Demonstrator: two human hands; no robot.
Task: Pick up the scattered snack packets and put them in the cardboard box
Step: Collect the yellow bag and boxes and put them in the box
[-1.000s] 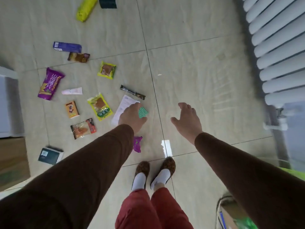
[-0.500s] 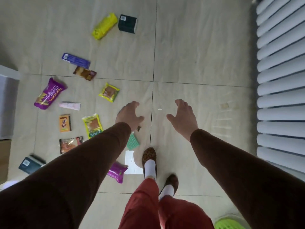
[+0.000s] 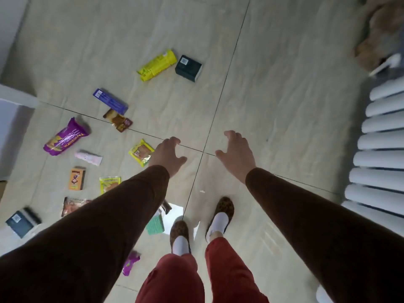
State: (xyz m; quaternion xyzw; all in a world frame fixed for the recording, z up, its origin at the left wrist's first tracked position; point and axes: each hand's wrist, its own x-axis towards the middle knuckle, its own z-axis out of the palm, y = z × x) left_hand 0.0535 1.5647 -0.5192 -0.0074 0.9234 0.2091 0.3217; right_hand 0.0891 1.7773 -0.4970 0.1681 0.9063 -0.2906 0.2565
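Note:
Snack packets lie scattered on the tiled floor (image 3: pixel 273 88). Far ahead are a long yellow packet (image 3: pixel 157 64) and a dark box (image 3: pixel 188 68). To the left lie a blue carton (image 3: pixel 110 101), a brown packet (image 3: pixel 118 122), a big purple bag (image 3: pixel 65 137) and a pink packet (image 3: pixel 88 157). A small yellow packet (image 3: pixel 141 152) sits just left of my left hand (image 3: pixel 168 155), which is open and empty. My right hand (image 3: pixel 237 153) is open too, over bare floor. No cardboard box is in sight.
My sleeve hides part of a yellow-green packet (image 3: pixel 109 183) and a reddish packet (image 3: pixel 73 205). An orange box (image 3: pixel 76 179), a dark box (image 3: pixel 20 221), a green card (image 3: pixel 155 225), white paper (image 3: pixel 172 215) and a purple wrapper (image 3: pixel 130 262) lie near my feet. A white radiator (image 3: pixel 380 149) lines the right side.
I have stepped forward and the view has tilted ahead, so the packets have slid down and toward me. Both hands stay open, held out in front.

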